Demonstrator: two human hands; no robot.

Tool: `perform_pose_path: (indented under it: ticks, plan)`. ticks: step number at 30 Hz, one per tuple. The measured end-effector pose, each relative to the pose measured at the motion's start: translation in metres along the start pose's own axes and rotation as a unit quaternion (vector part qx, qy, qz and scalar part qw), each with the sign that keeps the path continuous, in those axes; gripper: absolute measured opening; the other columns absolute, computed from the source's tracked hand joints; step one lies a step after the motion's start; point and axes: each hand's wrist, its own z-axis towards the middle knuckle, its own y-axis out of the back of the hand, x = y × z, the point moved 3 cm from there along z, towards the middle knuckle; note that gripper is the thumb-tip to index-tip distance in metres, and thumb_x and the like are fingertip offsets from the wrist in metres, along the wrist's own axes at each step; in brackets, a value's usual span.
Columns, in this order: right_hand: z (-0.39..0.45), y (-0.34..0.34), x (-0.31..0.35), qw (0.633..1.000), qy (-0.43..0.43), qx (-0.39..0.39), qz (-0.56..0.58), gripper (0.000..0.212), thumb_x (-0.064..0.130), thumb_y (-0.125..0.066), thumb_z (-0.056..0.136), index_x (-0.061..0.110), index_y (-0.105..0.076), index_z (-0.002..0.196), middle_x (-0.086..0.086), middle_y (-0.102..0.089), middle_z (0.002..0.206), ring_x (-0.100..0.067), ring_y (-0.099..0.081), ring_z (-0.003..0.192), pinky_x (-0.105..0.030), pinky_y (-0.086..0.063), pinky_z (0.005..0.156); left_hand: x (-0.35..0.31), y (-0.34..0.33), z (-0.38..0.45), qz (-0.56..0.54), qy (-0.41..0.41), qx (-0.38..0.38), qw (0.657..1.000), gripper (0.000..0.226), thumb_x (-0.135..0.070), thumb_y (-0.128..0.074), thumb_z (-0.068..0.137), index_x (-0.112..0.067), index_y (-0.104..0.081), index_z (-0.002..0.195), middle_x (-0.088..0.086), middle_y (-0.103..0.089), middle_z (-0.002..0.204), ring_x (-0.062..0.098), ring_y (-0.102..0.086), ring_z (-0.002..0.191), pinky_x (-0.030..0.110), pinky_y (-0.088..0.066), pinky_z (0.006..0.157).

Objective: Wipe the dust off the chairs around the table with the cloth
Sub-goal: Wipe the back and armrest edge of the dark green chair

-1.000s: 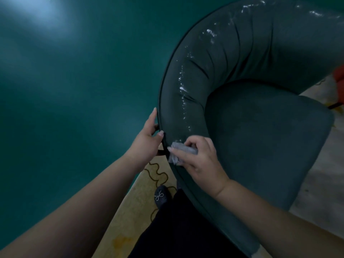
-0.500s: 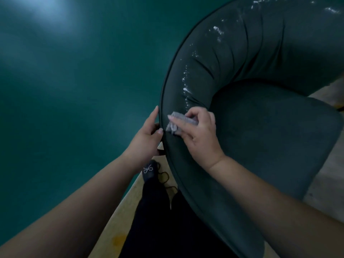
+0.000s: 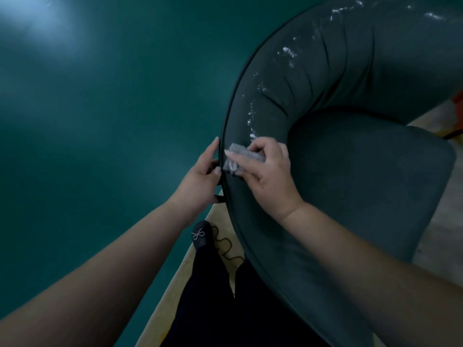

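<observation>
Cloth (image 3: 236,158), grey and folded, sits on the chair (image 3: 350,159) backrest's curved left edge, just below a trail of white dust (image 3: 251,116). Right hand (image 3: 269,175) presses it down, fingers curled round it, index finger stretched over its top. Left hand (image 3: 200,181) grips the backrest's outer edge right beside the cloth, thumb on the piping, fingers behind and out of sight. More dust streaks the top of the backrest. Shoe (image 3: 200,235) on patterned floor (image 3: 175,284) below, next to the green table (image 3: 100,121).

Matt velvety chair (image 3: 350,171) — glossy table (image 3: 100,121)
</observation>
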Motion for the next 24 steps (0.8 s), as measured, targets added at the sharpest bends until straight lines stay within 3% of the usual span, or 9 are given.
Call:
perform_pose_path:
  ticks: [4,9,13,17,21,24]
  plan:
    - [-0.047,0.002,0.002,1.0,0.009,0.02,0.02,0.036,0.021,-0.059,0.09,0.037,-0.065,0.121,-0.003,-0.048,0.109,-0.025,-0.042,0.1,-0.043,-0.046,0.083,-0.004,0.004,0.005,0.021,-0.002,0.02,1.0,0.058,-0.007,-0.035,0.103,-0.046,-0.027,0.145,-0.003,-0.061,0.124,0.014,-0.061,0.103,0.035,-0.058,0.071]
    - [0.017,-0.002,-0.007,0.998,-0.044,-0.034,-0.001,0.042,0.009,-0.066,0.085,0.033,-0.067,0.119,-0.009,-0.05,0.106,-0.03,-0.042,0.097,-0.045,-0.046,0.085,-0.007,0.007,0.016,0.048,-0.001,0.033,0.998,0.062,-0.011,-0.041,0.101,-0.051,-0.025,0.145,-0.007,-0.059,0.125,0.006,-0.062,0.096,0.034,-0.058,0.07]
    - [0.013,-0.005,-0.007,0.998,-0.061,-0.034,0.011,0.043,0.008,-0.069,0.085,0.033,-0.067,0.119,-0.006,-0.048,0.108,-0.025,-0.041,0.099,-0.042,-0.045,0.087,-0.019,0.01,0.029,0.119,-0.028,0.032,0.992,0.066,-0.014,-0.049,0.099,-0.049,-0.019,0.147,-0.006,-0.05,0.139,0.017,-0.057,0.114,0.049,-0.052,0.092]
    - [-0.016,-0.004,0.0,0.997,-0.064,-0.03,0.022,0.04,0.01,-0.065,0.087,0.034,-0.067,0.119,-0.005,-0.047,0.108,-0.022,-0.039,0.101,-0.035,-0.044,0.089,-0.025,0.013,0.039,0.166,-0.045,0.072,0.982,0.08,-0.008,-0.053,0.096,-0.053,-0.012,0.147,-0.01,-0.048,0.141,0.017,-0.064,0.104,0.047,-0.055,0.089]
    - [0.03,-0.008,-0.008,0.985,-0.138,-0.103,0.024,0.043,0.002,-0.068,0.084,0.029,-0.068,0.118,-0.008,-0.047,0.106,-0.028,-0.041,0.098,-0.025,-0.04,0.088,-0.022,0.017,0.045,0.148,-0.047,0.112,0.981,0.082,-0.003,-0.051,0.095,-0.058,-0.014,0.144,-0.018,-0.047,0.14,0.008,-0.067,0.097,0.037,-0.058,0.081]
    - [0.027,-0.009,-0.008,0.983,-0.144,-0.102,0.041,0.048,0.0,-0.069,0.083,0.03,-0.065,0.12,-0.003,-0.043,0.106,-0.025,-0.041,0.099,-0.015,-0.036,0.09,-0.024,0.017,0.047,0.162,-0.047,0.128,0.977,0.085,-0.003,-0.052,0.095,-0.059,-0.011,0.144,-0.02,-0.045,0.142,0.012,-0.064,0.106,0.043,-0.055,0.09]
